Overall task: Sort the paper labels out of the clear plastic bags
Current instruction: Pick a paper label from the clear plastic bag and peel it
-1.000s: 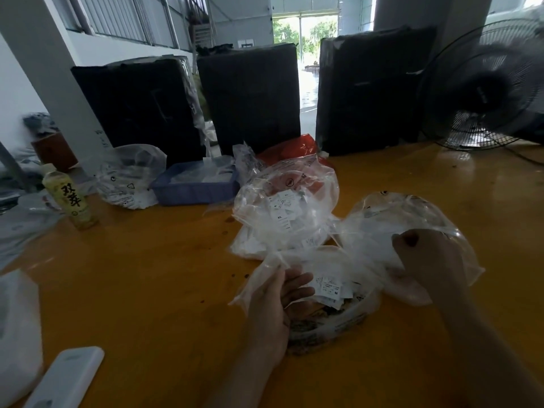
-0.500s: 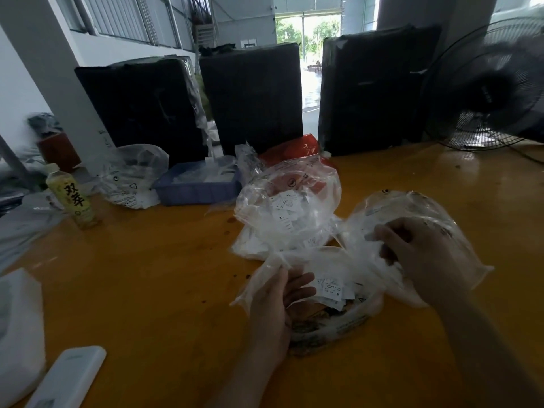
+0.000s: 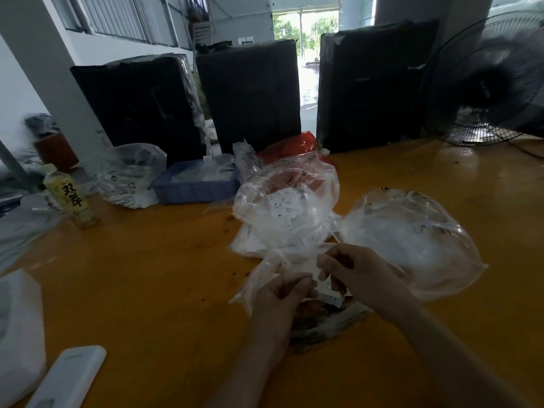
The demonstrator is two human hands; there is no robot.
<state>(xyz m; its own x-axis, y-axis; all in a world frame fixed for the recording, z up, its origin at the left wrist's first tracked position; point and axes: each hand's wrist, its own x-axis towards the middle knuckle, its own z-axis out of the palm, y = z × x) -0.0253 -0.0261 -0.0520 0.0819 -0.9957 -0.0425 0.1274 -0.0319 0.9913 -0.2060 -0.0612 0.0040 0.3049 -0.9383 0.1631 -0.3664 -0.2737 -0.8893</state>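
Observation:
A crumpled clear plastic bag [image 3: 266, 269] lies on the orange table [image 3: 147, 275] right in front of me, white paper labels [image 3: 328, 293] showing at its mouth. My left hand [image 3: 281, 295] grips the bag's near edge. My right hand [image 3: 353, 273] has its fingers curled at the bag's opening, pinching the plastic beside the labels. Behind it sits a puffed clear bag [image 3: 290, 207] holding white size labels. To the right lies a large, inflated clear bag [image 3: 412, 240].
A blue tray [image 3: 194, 187] and another printed bag [image 3: 129, 178] sit at the back left, a yellow drink bottle [image 3: 70, 197] further left. Three black wrapped bales [image 3: 250, 92] stand behind. A fan [image 3: 485, 81] is at the right, a white device [image 3: 64, 375] near left.
My right hand left the big bag on the right and came left to the near bag's mouth, meeting my left hand, which has closed its fingers on the plastic.

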